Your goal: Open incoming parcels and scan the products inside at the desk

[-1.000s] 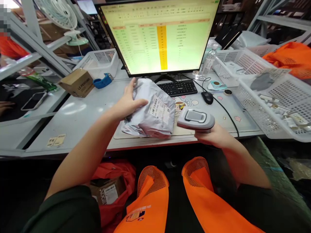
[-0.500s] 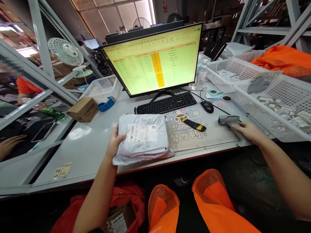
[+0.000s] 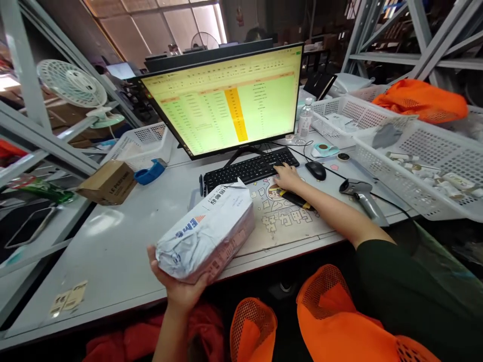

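Note:
My left hand grips a grey plastic mailer parcel from below, lifted and tilted above the front edge of the white table. My right hand reaches forward over the desk mat and rests at the right end of the black keyboard, fingers curled down onto it, just above a black and yellow box cutter. The grey barcode scanner lies on the table to the right, nobody holding it. Behind the keyboard stands the monitor with a green spreadsheet.
White mesh baskets with small items fill the right side, an orange bag on top. A mouse, water bottle, cardboard box, blue tape dispenser and fan stand around. Orange mesh bags sit below the table.
My right hand let go of the scanner, left it on the table, and moved to the keyboard. My left hand lifted the parcel off the mat and turned it label-side away.

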A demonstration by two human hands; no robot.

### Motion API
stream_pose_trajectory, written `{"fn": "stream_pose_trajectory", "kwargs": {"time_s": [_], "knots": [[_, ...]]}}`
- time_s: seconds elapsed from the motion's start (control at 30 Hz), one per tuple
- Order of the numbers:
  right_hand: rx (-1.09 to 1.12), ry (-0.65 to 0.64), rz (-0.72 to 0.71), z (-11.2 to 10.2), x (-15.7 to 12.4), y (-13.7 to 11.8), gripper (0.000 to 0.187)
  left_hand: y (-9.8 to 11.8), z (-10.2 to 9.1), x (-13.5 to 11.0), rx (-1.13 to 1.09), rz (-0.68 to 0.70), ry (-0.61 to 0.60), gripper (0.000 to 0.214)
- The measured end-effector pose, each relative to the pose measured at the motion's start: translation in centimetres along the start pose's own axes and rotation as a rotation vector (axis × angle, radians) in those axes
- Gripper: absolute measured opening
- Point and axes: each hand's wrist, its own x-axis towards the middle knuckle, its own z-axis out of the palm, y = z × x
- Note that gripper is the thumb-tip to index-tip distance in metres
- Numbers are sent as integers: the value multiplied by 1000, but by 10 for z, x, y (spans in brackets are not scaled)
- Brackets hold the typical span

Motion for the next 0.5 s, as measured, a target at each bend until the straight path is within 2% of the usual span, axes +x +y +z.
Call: {"fn": "stream_pose_trajectory", "kwargs": {"time_s": [0.1,0.2,0.3,0.4,0.5], "knots": [[-40,22,25,10,17,-2,67,11,-3,-5,-74,-61,177,112],[-77,25,51,11,27,-6,61,20,-1,6,-160,-222,212,96],[-100,1,73,4,25,-6,55,21,5,27,-354,-221,228,95],[-108,-37,56,-7,-7,4,53,20,8,52,-543,-230,150,90],[-149,-141,-14,-13,-62,16,52,23,4,77,-564,-294,86,83]]}}
